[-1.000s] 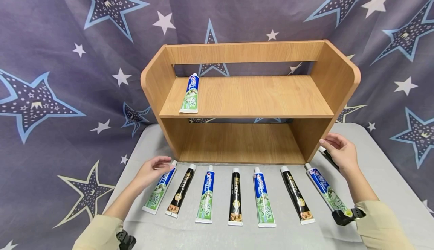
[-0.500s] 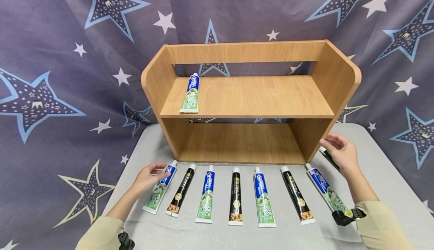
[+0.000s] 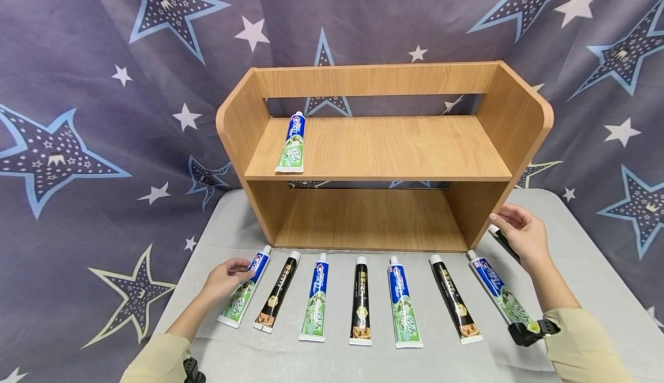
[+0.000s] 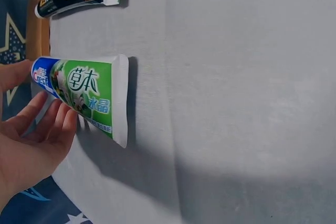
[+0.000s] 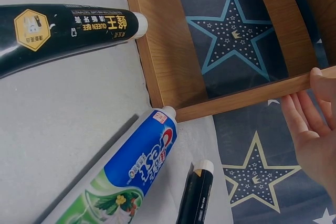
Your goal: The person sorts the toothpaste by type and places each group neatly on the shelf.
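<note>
Left hand (image 3: 224, 282) on leftmost toothpaste tube (image 3: 240, 302); right hand (image 3: 525, 239) on wooden shelf (image 3: 384, 149).

Hands are well apart. Left hand: thumb and fingers pinch the leftmost toothpaste tube near its cap end, at the left end of the row on the bench (image 3: 290, 365). Right hand: thumb and fingers grip the shelf's right side panel (image 3: 513, 120). A second blue-and-green tube (image 3: 291, 146) lies on the upper board, left side.
</note>
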The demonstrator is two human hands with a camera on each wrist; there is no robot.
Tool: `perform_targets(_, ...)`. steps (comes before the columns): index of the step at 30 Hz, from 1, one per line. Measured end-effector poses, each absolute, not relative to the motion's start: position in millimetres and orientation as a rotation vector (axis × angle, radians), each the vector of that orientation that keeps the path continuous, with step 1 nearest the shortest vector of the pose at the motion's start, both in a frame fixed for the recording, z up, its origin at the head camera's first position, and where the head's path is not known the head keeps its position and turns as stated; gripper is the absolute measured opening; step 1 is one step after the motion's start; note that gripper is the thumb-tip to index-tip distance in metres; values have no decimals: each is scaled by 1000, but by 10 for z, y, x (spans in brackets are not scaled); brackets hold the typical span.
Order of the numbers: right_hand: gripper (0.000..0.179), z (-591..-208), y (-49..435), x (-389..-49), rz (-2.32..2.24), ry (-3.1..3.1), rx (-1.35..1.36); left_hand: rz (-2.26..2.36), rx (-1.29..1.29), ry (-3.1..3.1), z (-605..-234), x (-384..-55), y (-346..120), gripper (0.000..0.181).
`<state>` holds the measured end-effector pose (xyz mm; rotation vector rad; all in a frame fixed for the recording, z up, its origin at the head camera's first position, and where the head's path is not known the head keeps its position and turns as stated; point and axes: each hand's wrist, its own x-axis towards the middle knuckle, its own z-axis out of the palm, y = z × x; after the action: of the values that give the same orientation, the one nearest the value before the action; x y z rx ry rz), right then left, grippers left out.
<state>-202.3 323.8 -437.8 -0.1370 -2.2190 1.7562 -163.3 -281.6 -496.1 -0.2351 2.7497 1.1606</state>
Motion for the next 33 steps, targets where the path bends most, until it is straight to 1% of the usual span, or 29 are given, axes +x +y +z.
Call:
perform_targets(15, 25, -4372, 3231, -2041, 1737, -2243, -144, 1124, -284, 2756, -4979, -1614, -2847, 39)
perform_targets(33, 26, -4379, 3234, -2031, 1772, -2200, -141, 1033, -418, 2789, -4956, -1580, -2693, 40)
